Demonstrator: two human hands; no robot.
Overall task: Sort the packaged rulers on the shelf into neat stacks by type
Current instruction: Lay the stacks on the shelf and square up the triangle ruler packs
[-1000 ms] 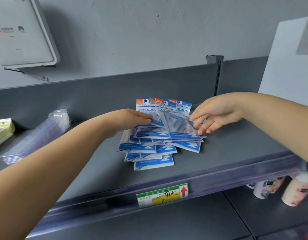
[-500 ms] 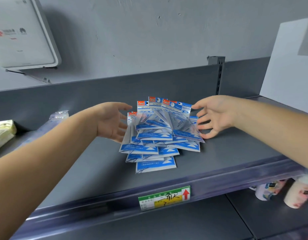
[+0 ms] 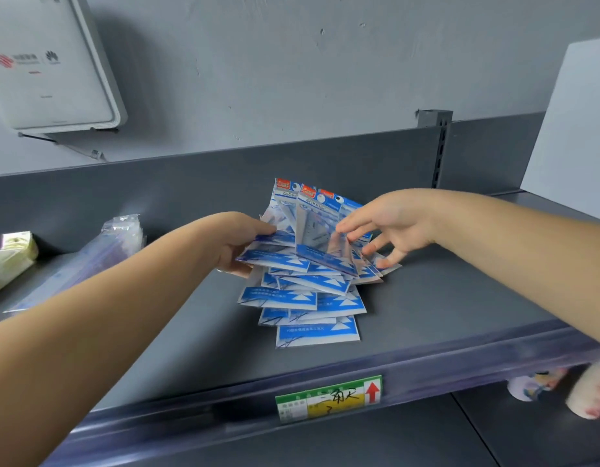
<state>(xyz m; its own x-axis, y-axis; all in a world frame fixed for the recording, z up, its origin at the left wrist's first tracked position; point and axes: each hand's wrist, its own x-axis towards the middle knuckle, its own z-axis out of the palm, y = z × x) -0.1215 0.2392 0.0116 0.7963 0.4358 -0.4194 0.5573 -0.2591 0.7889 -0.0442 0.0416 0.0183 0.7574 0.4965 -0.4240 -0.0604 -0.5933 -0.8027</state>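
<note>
A loose heap of blue-and-white packaged triangle rulers (image 3: 308, 298) lies fanned out on the grey shelf (image 3: 443, 298). My left hand (image 3: 239, 241) grips the left edge of the upper packets, thumb on top and fingers underneath. My right hand (image 3: 389, 224) reaches in from the right with fingers spread, its fingertips touching the raised clear packet (image 3: 320, 237) and the right side of the heap. The uppermost packets are lifted and tilted between both hands. The lower packets lie flat toward the front edge.
A bundle of clear-wrapped long packages (image 3: 89, 257) lies at the shelf's left, beside a yellow-green pack (image 3: 9, 261). A price label (image 3: 329, 397) sits on the shelf's front rail. Cups (image 3: 561, 389) stand on the lower shelf at right. A white box (image 3: 46, 62) hangs on the wall.
Both hands were open beside the heap half a second ago. Now my left hand has closed on the upper packets' left edge and my right hand has moved in onto the raised packet.
</note>
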